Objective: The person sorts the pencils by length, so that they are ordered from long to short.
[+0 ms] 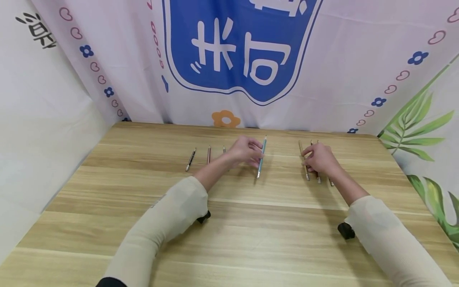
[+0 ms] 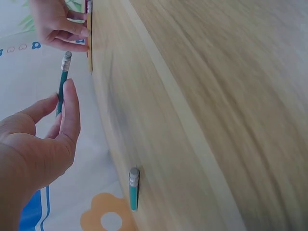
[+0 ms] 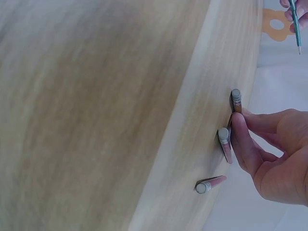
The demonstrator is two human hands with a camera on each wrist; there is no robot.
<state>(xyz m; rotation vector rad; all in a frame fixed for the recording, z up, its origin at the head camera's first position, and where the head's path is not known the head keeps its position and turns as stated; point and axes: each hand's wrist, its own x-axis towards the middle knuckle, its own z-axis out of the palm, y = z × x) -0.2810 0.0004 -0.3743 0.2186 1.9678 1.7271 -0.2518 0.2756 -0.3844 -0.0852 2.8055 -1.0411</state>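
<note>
My left hand [image 1: 246,152] pinches a teal pencil [image 1: 263,153] between thumb and fingers, its point toward the back and its eraser end toward me. This pencil is held above the table in the left wrist view. Further right, my right hand [image 1: 319,158] pinches a yellow pencil [image 1: 301,148] low at the tabletop. Two reddish pencils, one [image 3: 225,144] beside the right fingertips and another [image 3: 210,185] farther off, lie with eraser ends toward me. A second teal pencil [image 2: 134,192] lies on the table near the left hand, partly hidden by that arm in the head view.
Left of my left arm lie a dark pencil [image 1: 191,159] and a reddish pencil [image 1: 209,154]. The wood-grain table [image 1: 251,235] ends at a printed cloth [image 1: 136,79] hanging behind it. White cloth with green leaves [image 1: 423,131] hangs along the right.
</note>
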